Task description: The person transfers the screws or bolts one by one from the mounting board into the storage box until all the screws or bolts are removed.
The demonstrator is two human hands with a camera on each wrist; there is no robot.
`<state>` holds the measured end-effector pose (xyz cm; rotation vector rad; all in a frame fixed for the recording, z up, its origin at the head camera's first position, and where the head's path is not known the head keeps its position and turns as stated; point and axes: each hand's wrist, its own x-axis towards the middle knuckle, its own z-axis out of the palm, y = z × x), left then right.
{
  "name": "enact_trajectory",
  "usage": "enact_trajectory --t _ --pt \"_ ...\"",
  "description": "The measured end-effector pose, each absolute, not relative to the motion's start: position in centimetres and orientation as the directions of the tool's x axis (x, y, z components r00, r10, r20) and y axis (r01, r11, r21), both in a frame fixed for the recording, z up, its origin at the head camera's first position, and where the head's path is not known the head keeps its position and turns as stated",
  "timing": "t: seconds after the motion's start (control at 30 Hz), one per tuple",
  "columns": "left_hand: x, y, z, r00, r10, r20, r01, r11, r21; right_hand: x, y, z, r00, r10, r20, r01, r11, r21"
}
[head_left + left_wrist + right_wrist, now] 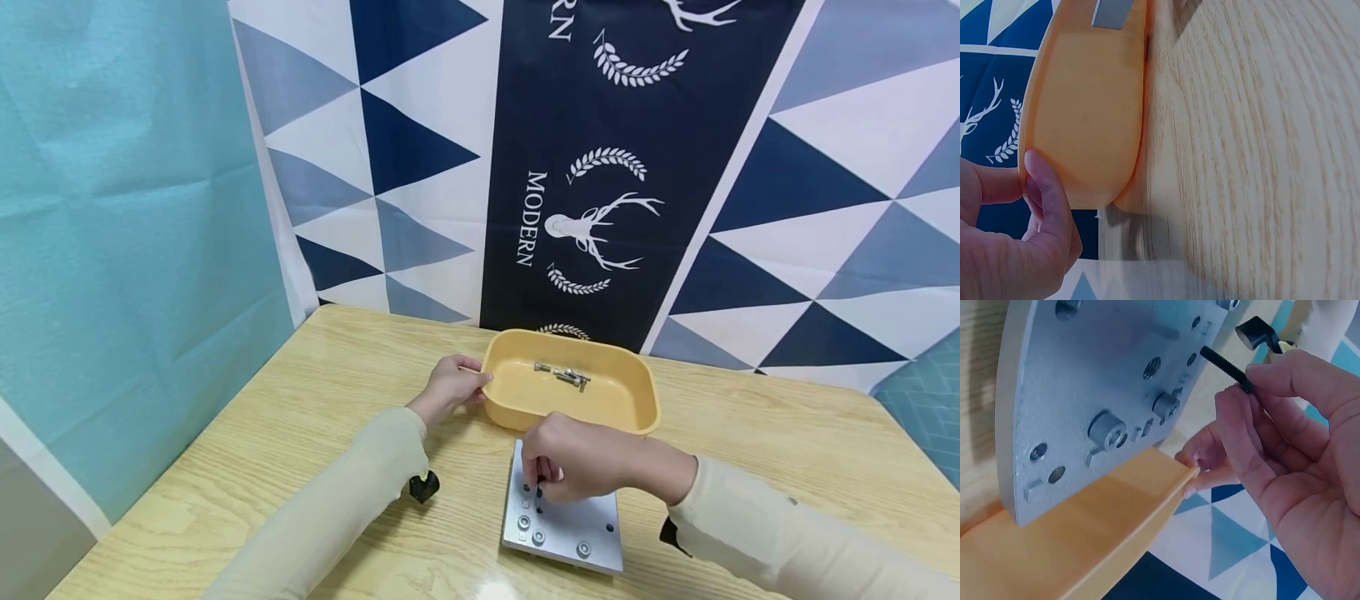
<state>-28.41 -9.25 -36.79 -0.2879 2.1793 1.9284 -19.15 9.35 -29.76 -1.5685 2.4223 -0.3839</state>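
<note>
My right hand [577, 458] is over a grey metal plate [570, 521]. Between thumb and fingertips it pinches a black screw [1225, 367], whose threaded tip points at a small hole near the plate's edge in the right wrist view. Several silver socket-head screws [1108, 430] sit in other holes of the plate. At the left end of a yellow plastic bin [517, 414], my left hand [452, 385] grips the rim, thumb on one side and fingers on the other. Loose silver screws [572, 377] lie on the bin's floor.
The wooden table [360, 375] carries both the bin and the plate, the bin standing just behind the plate. A patterned cloth [420, 167] hangs behind the table's back edge, and a teal cloth [142, 183] hangs at the left.
</note>
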Motion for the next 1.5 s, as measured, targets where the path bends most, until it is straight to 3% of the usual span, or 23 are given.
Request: enact_trajectory --t 0.43,0.83,1.5 --pt "-28.4 -9.2 -36.8 -0.959 -0.001 -0.282 -0.28 0.127 0.952 -20.9 10.0 -28.4 -0.443 -0.896 -0.037 -0.839 0.428 -0.335" --pt "-28.5 -9.1 -36.6 -0.957 -0.003 -0.291 -0.288 0.13 0.949 -24.7 10.7 -27.3 -0.454 -0.887 0.079 -0.867 0.419 -0.27" --pt "-28.5 -9.1 -36.4 -0.954 -0.005 -0.3 -0.298 0.132 0.945 -30.1 11.9 -28.3 -0.584 -0.811 0.039 -0.803 0.57 -0.177"
